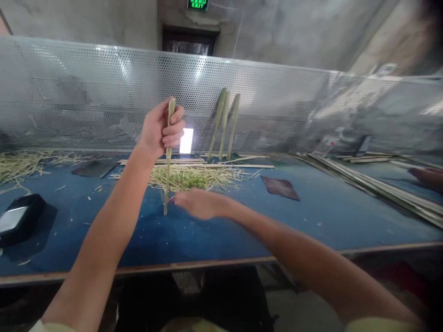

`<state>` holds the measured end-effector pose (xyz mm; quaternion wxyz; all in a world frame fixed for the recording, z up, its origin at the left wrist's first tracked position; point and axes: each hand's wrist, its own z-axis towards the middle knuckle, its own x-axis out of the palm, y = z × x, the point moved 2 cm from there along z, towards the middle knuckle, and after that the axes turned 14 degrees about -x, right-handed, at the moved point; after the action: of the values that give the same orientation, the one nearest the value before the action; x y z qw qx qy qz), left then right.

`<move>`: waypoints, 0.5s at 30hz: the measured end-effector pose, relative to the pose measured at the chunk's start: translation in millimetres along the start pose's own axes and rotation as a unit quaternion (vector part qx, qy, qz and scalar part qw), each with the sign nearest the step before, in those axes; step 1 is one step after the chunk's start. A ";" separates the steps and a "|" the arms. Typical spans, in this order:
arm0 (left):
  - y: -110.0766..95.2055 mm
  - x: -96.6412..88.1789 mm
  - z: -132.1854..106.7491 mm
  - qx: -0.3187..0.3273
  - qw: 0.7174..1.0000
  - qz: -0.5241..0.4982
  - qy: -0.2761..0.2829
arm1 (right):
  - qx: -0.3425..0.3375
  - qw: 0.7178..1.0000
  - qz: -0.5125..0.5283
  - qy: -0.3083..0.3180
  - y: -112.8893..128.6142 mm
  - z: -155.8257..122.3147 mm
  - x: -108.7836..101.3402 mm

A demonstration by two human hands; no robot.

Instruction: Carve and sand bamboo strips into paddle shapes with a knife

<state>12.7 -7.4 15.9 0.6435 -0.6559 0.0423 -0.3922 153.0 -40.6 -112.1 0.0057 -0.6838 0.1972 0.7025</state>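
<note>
Through your head camera, your left hand (162,130) is clenched around a flat, pale green bamboo strip (168,157). The strip stands nearly upright and narrows toward its lower tip, which seems to reach the blue tabletop (221,230), though the view doesn't settle whether it touches. Your right hand (200,204) is open and a little blurred, its fingers stretched out just beside the strip's lower end, holding nothing. Behind them lies a heap of bamboo shavings (187,179), with a dark square pad (280,187) to its right. Three more strips (223,115) lean against a perforated metal screen (104,92).
</note>
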 end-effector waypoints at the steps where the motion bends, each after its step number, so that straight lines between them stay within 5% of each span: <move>1: -0.7 -1.2 -0.4 0.002 1.000 0.002 0.003 | -0.001 1.000 -0.005 0.015 2.3 -1.5 12.2; 5: -4.4 -9.2 -1.0 0.029 1.000 0.008 -0.008 | 0.039 0.998 -0.040 -0.021 5.4 -12.6 28.3; 11: -7.8 -20.0 6.4 0.080 0.995 0.053 -0.034 | 0.068 0.979 -0.128 -0.143 1.5 -23.5 -16.9; 15: -6.8 -22.1 10.4 0.090 0.992 0.074 -0.054 | 0.094 0.957 -0.056 -0.269 -3.7 -17.5 -23.2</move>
<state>0.4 14.6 13.1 0.7286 -0.6105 0.0207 -0.3099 172.4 -36.0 -90.6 0.1626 -0.4755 0.2147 0.8375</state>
